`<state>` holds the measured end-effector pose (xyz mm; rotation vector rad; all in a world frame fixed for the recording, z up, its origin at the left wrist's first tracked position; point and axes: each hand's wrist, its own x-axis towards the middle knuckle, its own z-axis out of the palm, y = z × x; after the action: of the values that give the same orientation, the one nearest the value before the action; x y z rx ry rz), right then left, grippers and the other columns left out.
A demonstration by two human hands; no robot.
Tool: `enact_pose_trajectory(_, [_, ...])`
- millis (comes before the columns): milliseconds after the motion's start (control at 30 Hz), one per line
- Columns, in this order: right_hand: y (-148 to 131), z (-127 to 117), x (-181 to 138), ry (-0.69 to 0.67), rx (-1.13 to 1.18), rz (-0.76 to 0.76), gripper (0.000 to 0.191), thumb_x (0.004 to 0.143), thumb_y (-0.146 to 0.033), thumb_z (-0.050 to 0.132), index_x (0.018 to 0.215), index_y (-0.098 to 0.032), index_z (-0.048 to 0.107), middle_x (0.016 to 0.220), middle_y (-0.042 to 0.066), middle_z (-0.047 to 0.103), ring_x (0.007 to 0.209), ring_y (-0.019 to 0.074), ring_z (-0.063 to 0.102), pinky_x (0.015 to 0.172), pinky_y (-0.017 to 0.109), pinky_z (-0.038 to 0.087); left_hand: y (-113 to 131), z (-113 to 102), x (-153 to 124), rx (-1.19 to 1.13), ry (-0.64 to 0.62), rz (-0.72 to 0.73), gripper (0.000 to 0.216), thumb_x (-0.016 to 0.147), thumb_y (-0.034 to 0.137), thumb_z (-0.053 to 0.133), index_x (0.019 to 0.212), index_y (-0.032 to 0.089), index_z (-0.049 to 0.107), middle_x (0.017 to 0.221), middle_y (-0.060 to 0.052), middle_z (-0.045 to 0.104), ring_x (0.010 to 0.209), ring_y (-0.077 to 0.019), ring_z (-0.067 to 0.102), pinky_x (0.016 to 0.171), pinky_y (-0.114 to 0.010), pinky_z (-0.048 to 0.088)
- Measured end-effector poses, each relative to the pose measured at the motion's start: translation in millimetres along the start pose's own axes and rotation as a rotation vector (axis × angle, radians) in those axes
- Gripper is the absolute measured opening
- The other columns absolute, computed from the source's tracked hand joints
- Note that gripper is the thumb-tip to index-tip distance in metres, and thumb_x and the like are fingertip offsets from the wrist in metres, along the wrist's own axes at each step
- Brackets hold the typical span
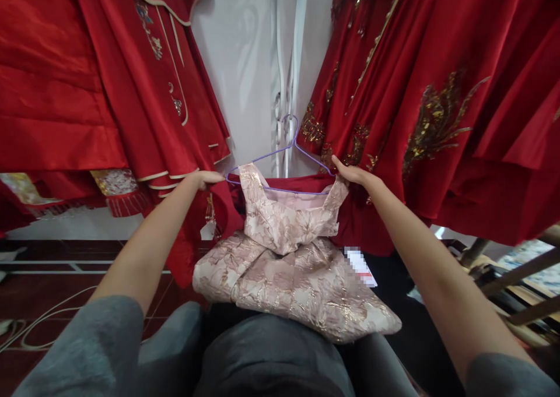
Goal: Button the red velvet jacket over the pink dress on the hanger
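Note:
A purple hanger is upright in front of me, its hook by pale metal uprights. On it is a pink brocade dress with gold floral patterning, its skirt spread over my lap. My left hand is closed at the hanger's left end, with red cloth hanging just below it. At the right end, my right hand grips the dress's shoulder strap, its thumb raised and its fingers partly hidden behind the strap. A white tag lies beside the skirt.
Red gowns hang at left, and more red gowns with gold embroidery hang at right. A pale cable and a white metal bar are low at left. Wooden rails stand at lower right.

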<state>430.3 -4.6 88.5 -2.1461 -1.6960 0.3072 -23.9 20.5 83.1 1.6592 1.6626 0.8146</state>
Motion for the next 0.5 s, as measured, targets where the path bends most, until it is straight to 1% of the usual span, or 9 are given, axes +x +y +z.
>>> enact_pose_trajectory(67, [4.8,0.0,-1.3,-0.008,-0.023,-0.025,0.105,0.082,-0.080,0.006,0.103,0.000,0.070,0.117,0.029,0.063,0.119,0.0361,0.055,0.101,0.040,0.041,-0.2,0.7,3.6,-0.127,-0.135,0.098,0.035,0.066,0.024,0.071,0.100,0.017,0.070,0.096,-0.011,0.073,0.083,-0.0204,0.069,0.073,-0.029,0.054])
enact_pose_trajectory(100, [7.4,1.7,-2.7,0.003,-0.055,-0.064,0.100,0.084,-0.078,0.008,0.097,-0.002,0.072,0.113,0.028,0.065,0.117,0.0359,0.057,0.099,0.040,0.042,1.4,3.2,5.4,-0.193,-0.168,0.165,0.038,0.072,0.029,0.067,0.109,0.019,0.068,0.106,-0.011,0.071,0.088,-0.0188,0.068,0.074,-0.027,0.054])
enact_pose_trajectory(133, [10.3,4.3,-4.6,0.028,-0.094,-0.123,0.094,0.086,-0.076,0.011,0.092,-0.005,0.073,0.109,0.027,0.067,0.116,0.0357,0.058,0.098,0.039,0.043,3.9,7.0,6.9,-0.224,-0.172,0.228,0.040,0.077,0.034,0.061,0.114,0.020,0.066,0.113,-0.010,0.069,0.092,-0.0182,0.067,0.075,-0.026,0.053])
enact_pose_trajectory(200, [17.8,10.9,-9.5,0.100,-0.142,-0.265,0.081,0.089,-0.071,0.018,0.083,-0.011,0.072,0.101,0.024,0.070,0.111,0.0354,0.061,0.094,0.038,0.044,10.2,17.0,8.9,-0.152,-0.134,0.329,0.044,0.084,0.045,0.053,0.115,0.018,0.065,0.114,-0.011,0.068,0.094,-0.0195,0.066,0.076,-0.028,0.052])
enact_pose_trajectory(267, [27.8,17.6,-15.2,0.166,-0.099,-0.353,0.073,0.091,-0.067,0.021,0.080,-0.015,0.071,0.093,0.019,0.072,0.105,0.0352,0.064,0.088,0.038,0.046,15.0,27.4,9.6,0.041,-0.086,0.445,0.049,0.085,0.054,0.049,0.109,0.015,0.068,0.106,-0.010,0.070,0.092,-0.0212,0.065,0.078,-0.029,0.051])
enact_pose_trajectory(333, [38.4,23.0,-21.0,0.180,0.016,-0.347,0.071,0.091,-0.067,0.020,0.086,-0.017,0.070,0.086,0.015,0.072,0.097,0.0346,0.067,0.083,0.038,0.048,16.3,35.4,9.3,0.242,0.025,0.581,0.050,0.085,0.057,0.049,0.106,0.017,0.070,0.101,-0.007,0.072,0.092,-0.0219,0.064,0.081,-0.028,0.049])
enact_pose_trajectory(367, [43.1,25.1,-23.6,0.156,0.081,-0.326,0.071,0.091,-0.067,0.019,0.090,-0.018,0.069,0.082,0.013,0.072,0.090,0.0337,0.068,0.080,0.039,0.048,15.7,38.1,8.7,0.320,0.093,0.636,0.050,0.086,0.058,0.047,0.106,0.018,0.070,0.101,-0.005,0.072,0.093,-0.0221,0.064,0.082,-0.028,0.048])
enact_pose_trajectory(433, [50.2,28.5,-28.1,0.106,0.205,-0.285,0.067,0.091,-0.068,0.020,0.099,-0.019,0.066,0.073,0.009,0.070,0.073,0.0303,0.069,0.073,0.039,0.050,13.6,41.5,6.1,0.422,0.191,0.686,0.049,0.088,0.058,0.045,0.111,0.023,0.070,0.106,-0.004,0.072,0.097,-0.0226,0.064,0.085,-0.028,0.046])
enact_pose_trajectory(500, [53.7,30.9,-32.0,0.144,0.301,-0.292,0.059,0.090,-0.067,0.027,0.104,-0.021,0.062,0.072,0.008,0.069,0.065,0.0269,0.067,0.069,0.039,0.050,12.8,44.0,1.5,0.475,0.237,0.686,0.047,0.090,0.055,0.043,0.116,0.026,0.068,0.112,-0.003,0.071,0.101,-0.0229,0.064,0.086,-0.028,0.045])
